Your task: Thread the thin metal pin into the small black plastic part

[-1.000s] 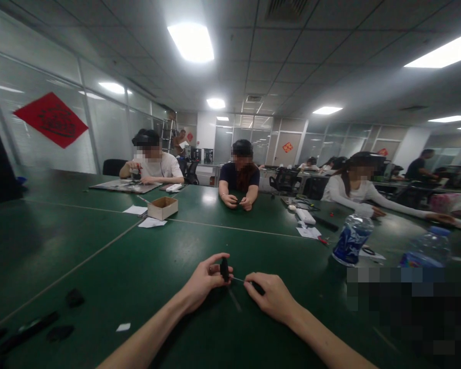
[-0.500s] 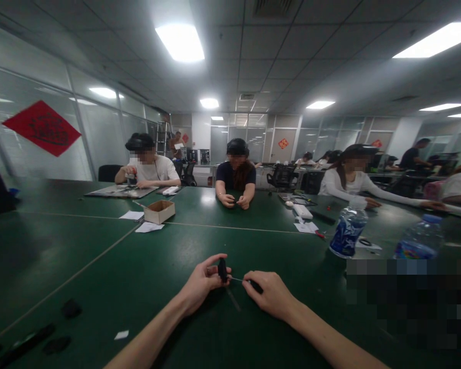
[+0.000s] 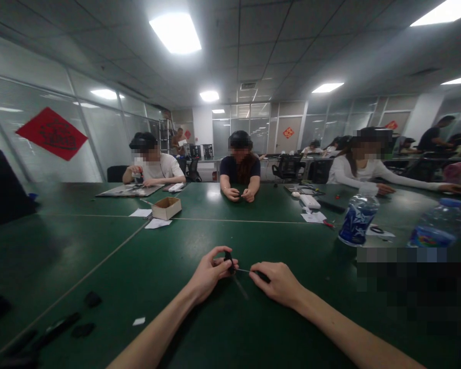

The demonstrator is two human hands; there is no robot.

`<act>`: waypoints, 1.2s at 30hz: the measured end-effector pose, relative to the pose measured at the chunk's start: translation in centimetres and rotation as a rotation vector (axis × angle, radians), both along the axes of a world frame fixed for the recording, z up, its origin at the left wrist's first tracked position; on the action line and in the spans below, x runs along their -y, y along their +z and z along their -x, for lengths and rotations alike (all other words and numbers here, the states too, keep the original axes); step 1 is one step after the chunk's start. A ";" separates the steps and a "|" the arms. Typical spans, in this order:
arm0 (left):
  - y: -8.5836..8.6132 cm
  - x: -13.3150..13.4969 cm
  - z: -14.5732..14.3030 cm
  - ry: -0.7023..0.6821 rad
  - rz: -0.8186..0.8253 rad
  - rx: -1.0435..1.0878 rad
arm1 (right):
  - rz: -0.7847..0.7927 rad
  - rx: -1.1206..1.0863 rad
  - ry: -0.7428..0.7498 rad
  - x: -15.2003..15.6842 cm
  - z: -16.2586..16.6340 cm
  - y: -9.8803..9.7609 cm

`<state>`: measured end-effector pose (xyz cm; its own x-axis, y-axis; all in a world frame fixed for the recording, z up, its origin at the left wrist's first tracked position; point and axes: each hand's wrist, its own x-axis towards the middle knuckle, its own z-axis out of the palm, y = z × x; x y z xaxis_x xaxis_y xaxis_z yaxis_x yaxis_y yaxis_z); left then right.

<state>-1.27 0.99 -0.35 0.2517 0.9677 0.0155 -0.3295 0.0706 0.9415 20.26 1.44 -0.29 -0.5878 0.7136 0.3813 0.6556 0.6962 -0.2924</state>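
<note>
Above the green table [image 3: 184,277], my left hand [image 3: 209,271] pinches a small black part [image 3: 229,261] between thumb and fingers. My right hand [image 3: 278,282] is closed round the dark handle of a screwdriver [image 3: 262,276]. Its thin metal shaft points left, and the tip meets the black part or comes very close to it; the exact contact is too small to make out. Both hands are held close together near the middle of the view.
Black pieces [image 3: 83,329] and a white scrap [image 3: 139,321] lie at the front left. Farther off stands an open cardboard box [image 3: 167,208] beside papers. Two bottles, one blue-labelled [image 3: 358,220], are at the right. Several people sit around the table, one person [image 3: 240,166] directly opposite.
The whole view has shifted slightly, so table and hands appear moved. My left fingers have changed position a little on the black part, which looks turned. The screwdriver stays in my right hand.
</note>
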 end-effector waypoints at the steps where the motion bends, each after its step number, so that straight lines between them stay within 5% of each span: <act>1: 0.0 0.0 0.0 -0.002 -0.002 -0.011 | -0.013 0.001 0.003 0.0 -0.1 -0.1; 15: 0.4 0.3 -0.1 0.014 0.010 -0.060 | -0.111 0.157 -0.054 0.3 0.0 0.2; 24: 0.3 0.1 -0.8 0.140 0.006 -0.103 | 0.017 0.060 -0.094 0.6 0.4 0.5; 32: 0.4 0.9 -1.2 0.050 -0.046 -0.228 | 0.156 -0.346 -0.431 -1.3 0.2 -0.2; 36: 0.4 0.8 -0.8 0.031 -0.035 -0.202 | 0.282 -0.726 -0.543 -1.5 -1.2 -0.6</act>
